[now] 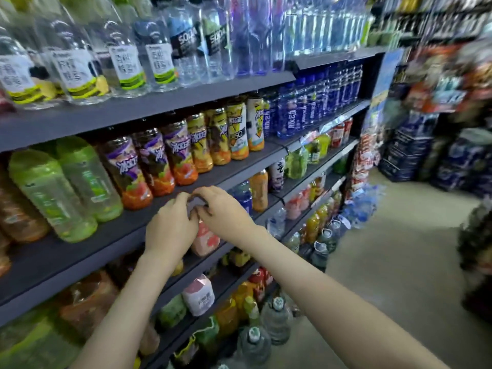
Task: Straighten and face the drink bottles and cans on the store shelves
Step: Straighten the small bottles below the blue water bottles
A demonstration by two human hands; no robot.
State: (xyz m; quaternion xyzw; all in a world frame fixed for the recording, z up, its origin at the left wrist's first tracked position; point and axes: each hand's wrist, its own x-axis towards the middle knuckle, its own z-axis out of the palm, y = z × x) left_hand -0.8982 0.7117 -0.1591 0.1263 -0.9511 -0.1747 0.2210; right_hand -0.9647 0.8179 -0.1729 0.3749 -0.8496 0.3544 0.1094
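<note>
Left hand and right hand both pinch the dark cap of the pink bottle. Its long axis runs straight down from the fingers, one shelf below the juice bottles, equally near both hands.

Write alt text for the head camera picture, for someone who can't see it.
The left hand and right hand grip the top of a pink bottle on a store shelf. The shelf above holds green bottles and juice bottles; clear bottles stand higher up.
</note>
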